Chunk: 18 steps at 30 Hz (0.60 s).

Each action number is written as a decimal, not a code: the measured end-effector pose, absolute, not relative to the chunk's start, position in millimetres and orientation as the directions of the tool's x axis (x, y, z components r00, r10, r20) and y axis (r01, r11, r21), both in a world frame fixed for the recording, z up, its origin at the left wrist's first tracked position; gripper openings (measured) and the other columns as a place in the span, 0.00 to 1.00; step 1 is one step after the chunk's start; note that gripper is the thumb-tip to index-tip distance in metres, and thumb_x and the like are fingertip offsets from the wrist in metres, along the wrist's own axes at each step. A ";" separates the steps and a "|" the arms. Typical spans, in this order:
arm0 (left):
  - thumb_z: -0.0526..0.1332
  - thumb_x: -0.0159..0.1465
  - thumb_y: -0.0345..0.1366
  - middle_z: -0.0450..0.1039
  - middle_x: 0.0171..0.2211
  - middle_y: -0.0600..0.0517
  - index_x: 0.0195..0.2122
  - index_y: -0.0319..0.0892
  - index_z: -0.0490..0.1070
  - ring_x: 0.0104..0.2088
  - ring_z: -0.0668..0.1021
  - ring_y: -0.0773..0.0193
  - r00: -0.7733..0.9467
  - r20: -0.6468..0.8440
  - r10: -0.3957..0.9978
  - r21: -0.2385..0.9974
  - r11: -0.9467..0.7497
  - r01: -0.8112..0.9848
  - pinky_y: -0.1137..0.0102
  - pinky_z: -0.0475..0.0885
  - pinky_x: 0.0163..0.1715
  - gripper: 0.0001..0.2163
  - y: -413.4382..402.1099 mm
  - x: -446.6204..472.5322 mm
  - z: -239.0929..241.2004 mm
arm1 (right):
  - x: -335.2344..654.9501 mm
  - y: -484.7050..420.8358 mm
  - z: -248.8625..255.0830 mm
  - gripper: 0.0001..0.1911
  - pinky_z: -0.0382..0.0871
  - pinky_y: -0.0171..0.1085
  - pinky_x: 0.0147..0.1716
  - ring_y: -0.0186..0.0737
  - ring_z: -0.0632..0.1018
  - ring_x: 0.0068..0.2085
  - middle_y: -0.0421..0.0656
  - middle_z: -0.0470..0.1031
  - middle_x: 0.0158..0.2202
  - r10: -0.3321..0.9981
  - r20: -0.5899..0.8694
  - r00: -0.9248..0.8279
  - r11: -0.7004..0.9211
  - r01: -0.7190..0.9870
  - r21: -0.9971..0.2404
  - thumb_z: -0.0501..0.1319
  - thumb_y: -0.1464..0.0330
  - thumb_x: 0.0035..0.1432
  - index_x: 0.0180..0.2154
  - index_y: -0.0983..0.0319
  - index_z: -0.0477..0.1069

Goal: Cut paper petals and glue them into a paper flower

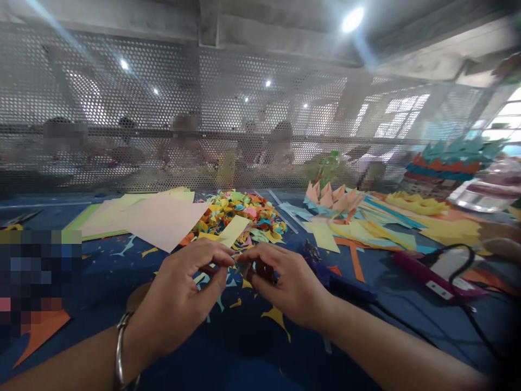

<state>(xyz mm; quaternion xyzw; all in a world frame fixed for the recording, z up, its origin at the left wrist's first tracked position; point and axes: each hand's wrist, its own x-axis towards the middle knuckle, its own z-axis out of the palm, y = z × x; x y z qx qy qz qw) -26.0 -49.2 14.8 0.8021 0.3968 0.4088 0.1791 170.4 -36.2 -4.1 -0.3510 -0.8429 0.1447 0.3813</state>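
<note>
My left hand [185,296], with a metal bangle on the wrist, and my right hand [285,282] meet over the blue table [244,353]. Both pinch a small piece of paper [241,266] between thumb and fingertips; the piece is too small and blurred to describe further. Just beyond my hands lies a heap of small coloured paper pieces [240,214], with a yellow slip [233,231] leaning on it and a pale pink sheet [163,220] to its left.
Paper scraps dot the blue table. Folded paper shapes [331,196], yellow and blue strips [366,222] and a purple glue gun [431,274] with a black cord lie to the right. A perforated metal screen [203,108] stands behind, with people seated beyond it.
</note>
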 end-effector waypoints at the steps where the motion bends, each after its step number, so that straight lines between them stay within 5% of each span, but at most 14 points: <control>1: 0.57 0.59 0.28 0.75 0.39 0.52 0.34 0.45 0.71 0.41 0.76 0.62 0.363 0.541 0.759 0.584 -0.650 0.487 0.67 0.71 0.41 0.06 -49.2 -25.8 14.8 | 170.4 -36.1 -4.1 0.10 0.65 0.33 0.29 0.33 0.71 0.30 0.41 0.72 0.31 0.702 0.541 -0.463 0.711 0.481 -0.512 0.56 0.74 0.55 0.39 0.62 0.70; 18: 0.56 0.60 0.26 0.74 0.40 0.53 0.37 0.45 0.69 0.41 0.75 0.65 0.433 0.561 0.706 0.477 -0.703 0.528 0.70 0.72 0.41 0.08 -47.6 -24.7 12.9 | 170.7 -34.7 -6.3 0.11 0.65 0.32 0.28 0.32 0.71 0.29 0.40 0.71 0.30 0.696 0.554 -0.458 0.718 0.472 -0.512 0.56 0.76 0.55 0.40 0.61 0.71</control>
